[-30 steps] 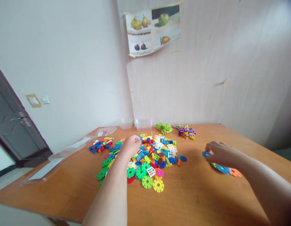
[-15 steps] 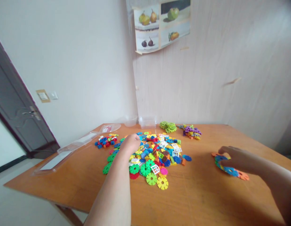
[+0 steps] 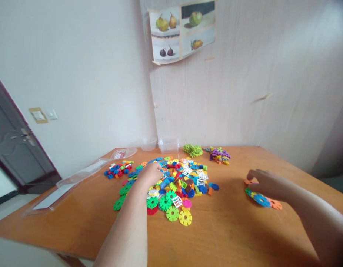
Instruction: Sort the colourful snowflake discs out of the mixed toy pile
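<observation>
A heap of colourful plastic snowflake discs and small bricks [image 3: 177, 185] lies in the middle of the wooden table [image 3: 216, 230]. My left hand [image 3: 149, 174] rests on the heap's left side, fingers curled down among the pieces; what they grip, if anything, is hidden. My right hand [image 3: 267, 184] lies at the right on a short chain of joined discs [image 3: 264, 200], blue, green and orange, its fingers bent over the chain's far end.
A small pile of blue and red bricks [image 3: 117, 170] sits left of the heap. Green [image 3: 193, 150] and purple [image 3: 218, 154] piece clusters lie at the back by clear tubs [image 3: 168, 145]. A long clear plastic lid [image 3: 77, 180] lies along the left edge. A door [image 3: 13, 148] stands at far left.
My left hand has drawn back a little from the heap's far side toward its left part. My right hand has shifted along the disc chain. The view swung about.
</observation>
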### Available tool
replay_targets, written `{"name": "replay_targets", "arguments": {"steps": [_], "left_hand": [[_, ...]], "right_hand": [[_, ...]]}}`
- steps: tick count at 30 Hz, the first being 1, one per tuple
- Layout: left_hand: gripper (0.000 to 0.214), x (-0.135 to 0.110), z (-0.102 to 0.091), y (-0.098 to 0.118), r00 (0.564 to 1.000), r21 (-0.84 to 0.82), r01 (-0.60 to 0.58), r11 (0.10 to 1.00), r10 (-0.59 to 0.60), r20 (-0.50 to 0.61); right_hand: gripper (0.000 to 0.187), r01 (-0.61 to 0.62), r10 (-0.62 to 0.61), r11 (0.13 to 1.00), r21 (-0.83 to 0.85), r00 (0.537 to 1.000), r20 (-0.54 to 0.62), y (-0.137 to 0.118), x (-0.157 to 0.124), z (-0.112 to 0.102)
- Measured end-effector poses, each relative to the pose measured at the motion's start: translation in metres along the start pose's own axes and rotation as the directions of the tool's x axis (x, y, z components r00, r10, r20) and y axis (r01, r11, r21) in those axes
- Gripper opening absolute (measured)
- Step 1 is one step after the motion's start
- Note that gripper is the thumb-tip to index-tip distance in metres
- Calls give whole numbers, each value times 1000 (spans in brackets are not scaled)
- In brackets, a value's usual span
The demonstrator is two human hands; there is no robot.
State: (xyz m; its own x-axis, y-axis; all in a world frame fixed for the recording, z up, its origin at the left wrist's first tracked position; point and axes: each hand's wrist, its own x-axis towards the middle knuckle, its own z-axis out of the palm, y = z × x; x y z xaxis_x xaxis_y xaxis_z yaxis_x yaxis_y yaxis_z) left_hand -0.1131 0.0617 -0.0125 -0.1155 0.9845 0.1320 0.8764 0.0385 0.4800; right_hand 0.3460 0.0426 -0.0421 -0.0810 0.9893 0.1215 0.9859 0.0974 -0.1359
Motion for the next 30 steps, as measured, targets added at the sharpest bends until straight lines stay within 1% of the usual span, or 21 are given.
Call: {"name": "replay_targets", "arguments": {"steps": [3, 6, 8, 11, 15, 18, 22, 30], "left_hand": [[18, 1, 2, 0, 999, -9, -29, 1000, 29, 34], [21, 0, 4, 2, 997, 12, -38, 999, 37, 65], [22, -1, 4, 4, 996, 35, -35, 999, 32, 79], [22, -3, 4, 5, 996, 53, -43, 998, 38, 81], [20, -3, 5, 5, 996, 56, -54, 997, 50, 78], [17, -3, 5, 5, 994, 61, -64, 996, 58, 93], [16, -7, 2, 9, 992, 79, -72, 994, 64, 105], [19, -16, -7, 22, 997, 137, -76, 988, 71, 34]], "right_hand": [[31, 59, -57, 998, 16, 995, -79, -19, -1, -8], [29, 177, -168, 983, 51, 976, -135, -48, -4, -13], [25, 225, -213, 973, 57, 963, -162, -68, -9, -14], [25, 260, -249, 963, 69, 959, -132, -93, -17, -12], [27, 325, -321, 940, 102, 946, -52, -115, -27, -7], [26, 361, -365, 923, 132, 931, 1, -126, -32, -8], [25, 373, -377, 919, 127, 926, 9, -132, -34, -10], [22, 380, -382, 917, 124, 924, -6, -132, -33, -7]]}}
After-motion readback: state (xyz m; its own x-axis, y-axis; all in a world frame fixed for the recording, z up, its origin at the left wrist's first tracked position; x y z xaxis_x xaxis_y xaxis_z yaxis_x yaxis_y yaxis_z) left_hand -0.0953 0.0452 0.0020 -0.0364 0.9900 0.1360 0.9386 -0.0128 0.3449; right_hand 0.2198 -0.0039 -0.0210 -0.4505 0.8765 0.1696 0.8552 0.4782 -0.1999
